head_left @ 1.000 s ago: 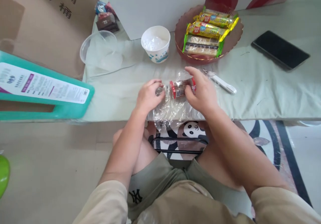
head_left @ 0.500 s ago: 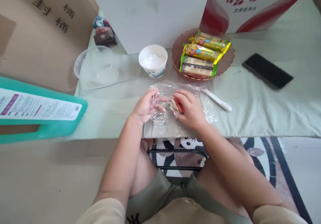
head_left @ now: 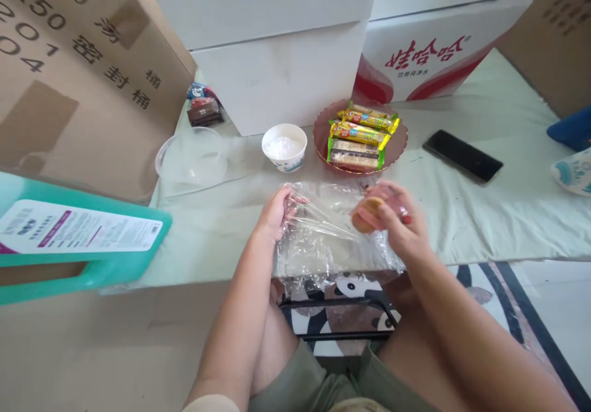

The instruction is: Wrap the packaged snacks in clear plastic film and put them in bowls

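A sheet of clear plastic wrap (head_left: 323,239) lies spread on the pale green cloth (head_left: 484,215) at the table's front edge. My left hand (head_left: 277,212) is closed, pinching the wrap's left edge. My right hand (head_left: 392,218) is raised a little over the wrap's right side, fingers closed round a small round tan snack (head_left: 364,215) with a bit of red wrapper; the hand is blurred by motion.
Behind the wrap stand a white paper cup (head_left: 284,146), a brown plate (head_left: 397,147) of packaged snack bars (head_left: 357,138) and a clear plastic container (head_left: 191,159). A black phone (head_left: 462,155) lies to the right. White and brown boxes line the back; a teal stool (head_left: 83,239) is at left.
My right hand has lifted to the right with the snack out of its wrapper. My left hand stays on the wrap. The camera has tilted up, showing more boxes.
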The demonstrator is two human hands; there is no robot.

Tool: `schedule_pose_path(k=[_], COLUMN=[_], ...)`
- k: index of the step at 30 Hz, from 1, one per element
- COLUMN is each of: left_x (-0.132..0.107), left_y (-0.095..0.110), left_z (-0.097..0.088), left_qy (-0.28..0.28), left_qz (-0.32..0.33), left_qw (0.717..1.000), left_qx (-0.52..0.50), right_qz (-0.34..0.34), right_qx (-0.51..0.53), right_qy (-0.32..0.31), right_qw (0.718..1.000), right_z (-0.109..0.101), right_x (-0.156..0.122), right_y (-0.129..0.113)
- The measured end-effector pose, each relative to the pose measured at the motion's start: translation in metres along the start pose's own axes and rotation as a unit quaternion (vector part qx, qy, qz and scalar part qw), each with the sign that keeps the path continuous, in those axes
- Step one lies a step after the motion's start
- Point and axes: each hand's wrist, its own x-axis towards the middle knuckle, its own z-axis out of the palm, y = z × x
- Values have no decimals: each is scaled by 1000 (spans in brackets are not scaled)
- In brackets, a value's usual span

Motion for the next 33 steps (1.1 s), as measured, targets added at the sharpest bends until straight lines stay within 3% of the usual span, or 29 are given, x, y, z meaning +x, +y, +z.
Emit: schedule_pose_path(k=[2,5,7,9,13,19,25,29,33], left_x=[2,5,8,11,16,18,15,16,18], left_y=[2,5,7,8,8,8,13,11,9], left_z=[1,3,3,1,-4,-9,3,11,13], left_qy=[-12,-48,-64,-71,-83,-106,-100,-106,-108], left_qz=[-3,3,-5,-22,-34,-41,-47,-52,-41], left_qw=[1000,999,998,997,996,994,994,993,993], left_qx=[-6,-10,-6,-2,-4,-6,7,22,28], right_qz=[38,51,62,90,178,194,176,110,87], right_qx=[68,53,-14,-89,-233,-355,-368,-400,-419], right_qy=[81,116,95,11,-37,-92,-52,-104,-130], right_qw=[994,991,993,992,955,910,912,904,895], right_z=[-8,-10,-5,4,29,43,49,50,43], right_x=[20,82,134,181,237,260,259,247,243], right_y=[-10,-33,-51,-68,-87,-80,-78,-77,-74])
